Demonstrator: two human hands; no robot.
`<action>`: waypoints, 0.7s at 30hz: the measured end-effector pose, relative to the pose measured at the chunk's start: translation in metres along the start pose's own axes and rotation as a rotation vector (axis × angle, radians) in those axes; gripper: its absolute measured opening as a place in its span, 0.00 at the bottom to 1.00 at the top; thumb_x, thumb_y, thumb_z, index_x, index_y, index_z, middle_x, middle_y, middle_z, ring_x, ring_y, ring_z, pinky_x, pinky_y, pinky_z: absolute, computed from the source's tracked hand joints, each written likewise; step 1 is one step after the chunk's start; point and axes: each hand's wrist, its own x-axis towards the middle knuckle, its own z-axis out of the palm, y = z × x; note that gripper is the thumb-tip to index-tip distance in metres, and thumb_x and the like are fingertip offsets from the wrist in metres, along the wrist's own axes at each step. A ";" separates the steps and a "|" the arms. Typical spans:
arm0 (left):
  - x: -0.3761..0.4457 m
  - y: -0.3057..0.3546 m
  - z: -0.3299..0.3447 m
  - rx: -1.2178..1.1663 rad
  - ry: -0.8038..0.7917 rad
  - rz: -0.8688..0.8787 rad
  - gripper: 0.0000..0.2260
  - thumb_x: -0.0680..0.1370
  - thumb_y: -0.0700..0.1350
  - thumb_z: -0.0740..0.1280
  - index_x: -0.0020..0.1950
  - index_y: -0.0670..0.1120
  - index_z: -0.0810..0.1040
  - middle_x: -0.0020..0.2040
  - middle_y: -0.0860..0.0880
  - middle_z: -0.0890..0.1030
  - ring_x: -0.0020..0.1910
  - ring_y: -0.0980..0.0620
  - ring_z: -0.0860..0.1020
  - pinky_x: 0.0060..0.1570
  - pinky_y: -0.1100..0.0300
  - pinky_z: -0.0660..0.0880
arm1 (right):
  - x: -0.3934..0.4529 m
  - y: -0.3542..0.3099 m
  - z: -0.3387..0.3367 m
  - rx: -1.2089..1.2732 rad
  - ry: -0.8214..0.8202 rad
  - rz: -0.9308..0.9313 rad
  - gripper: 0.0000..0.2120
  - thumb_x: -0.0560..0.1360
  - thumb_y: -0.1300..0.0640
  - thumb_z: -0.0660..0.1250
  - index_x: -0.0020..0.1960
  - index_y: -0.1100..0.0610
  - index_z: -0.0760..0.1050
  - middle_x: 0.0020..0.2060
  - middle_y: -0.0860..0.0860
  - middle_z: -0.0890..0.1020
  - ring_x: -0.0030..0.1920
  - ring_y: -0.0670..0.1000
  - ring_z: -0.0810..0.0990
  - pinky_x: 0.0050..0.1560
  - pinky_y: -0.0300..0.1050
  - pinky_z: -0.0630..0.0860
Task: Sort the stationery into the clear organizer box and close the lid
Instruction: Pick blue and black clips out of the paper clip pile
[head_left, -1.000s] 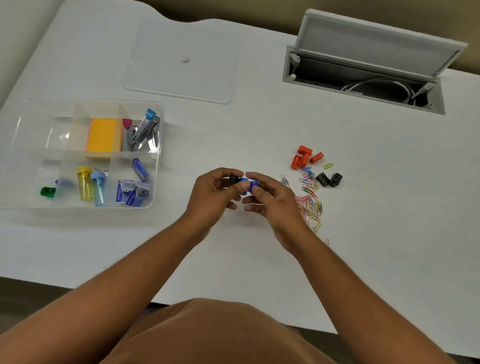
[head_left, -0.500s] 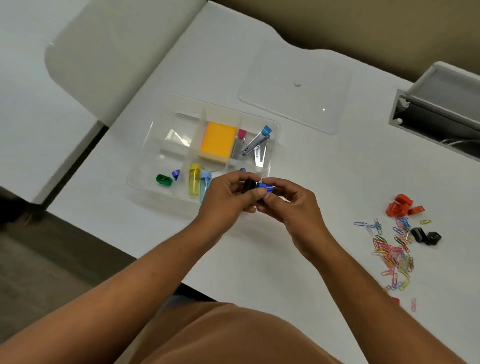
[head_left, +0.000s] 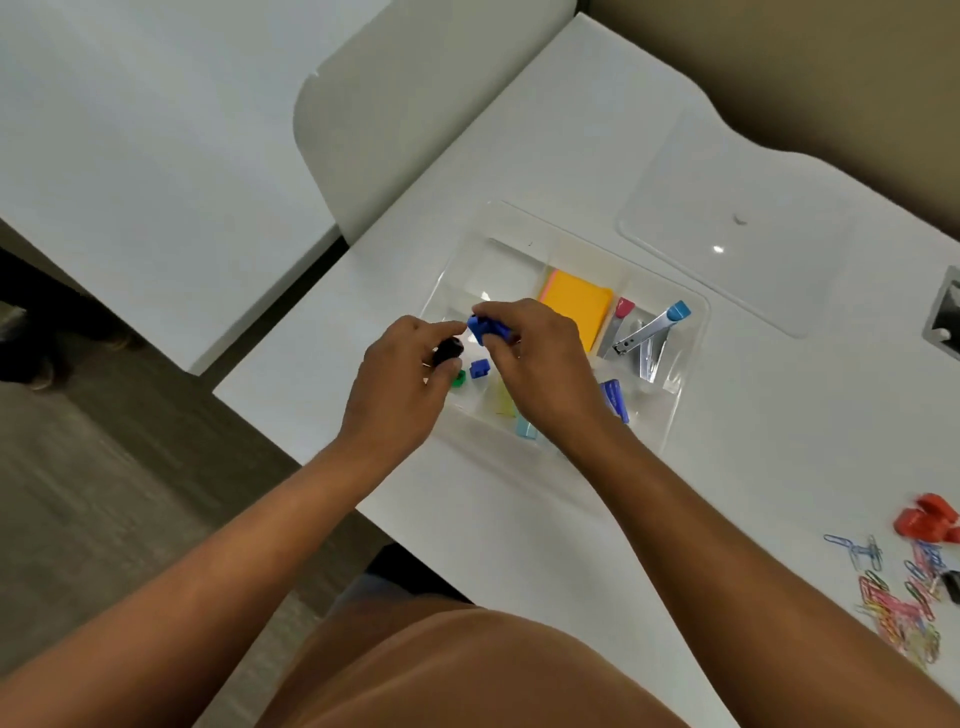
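The clear organizer box (head_left: 691, 358) sits on the white table, holding orange sticky notes (head_left: 574, 304), a stapler (head_left: 649, 332), a green sharpener (head_left: 458, 379) and a small blue piece (head_left: 479, 368). Both hands hover over its left compartments. My left hand (head_left: 400, 384) grips a black binder clip (head_left: 448, 351). My right hand (head_left: 540, 364) pinches a blue binder clip (head_left: 485, 327) above the box. The clear lid (head_left: 753, 223) lies flat beyond the box.
Coloured paper clips (head_left: 898, 608) lie scattered at the right, with red binder clips (head_left: 927, 522) and a black one (head_left: 953, 584) beside them. A grey cable hatch (head_left: 945, 317) sits at the right edge. A white chair back (head_left: 415, 104) stands left of the table.
Both hands have carried the clips from the middle of the table to above the box. The black and blue clips, held together before, are now apart. My view has swung left.
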 end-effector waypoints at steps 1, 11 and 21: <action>-0.001 -0.004 -0.001 0.024 0.008 0.027 0.18 0.81 0.44 0.72 0.71 0.51 0.78 0.56 0.52 0.81 0.53 0.54 0.81 0.57 0.59 0.80 | 0.005 0.000 0.002 -0.044 -0.024 -0.007 0.15 0.81 0.60 0.68 0.66 0.52 0.81 0.58 0.52 0.84 0.57 0.51 0.80 0.61 0.49 0.76; -0.008 -0.020 0.007 0.278 0.116 0.089 0.15 0.74 0.55 0.78 0.58 0.54 0.82 0.52 0.55 0.85 0.54 0.51 0.74 0.51 0.53 0.67 | 0.001 0.003 -0.002 -0.013 -0.017 0.079 0.15 0.79 0.53 0.72 0.65 0.51 0.81 0.56 0.50 0.86 0.52 0.51 0.82 0.57 0.52 0.79; -0.003 -0.010 0.010 0.343 0.136 0.093 0.14 0.78 0.43 0.75 0.63 0.51 0.82 0.62 0.45 0.77 0.60 0.47 0.77 0.58 0.55 0.65 | -0.029 0.015 0.008 -0.081 -0.130 -0.012 0.14 0.78 0.48 0.72 0.62 0.49 0.81 0.55 0.49 0.83 0.50 0.43 0.74 0.51 0.40 0.71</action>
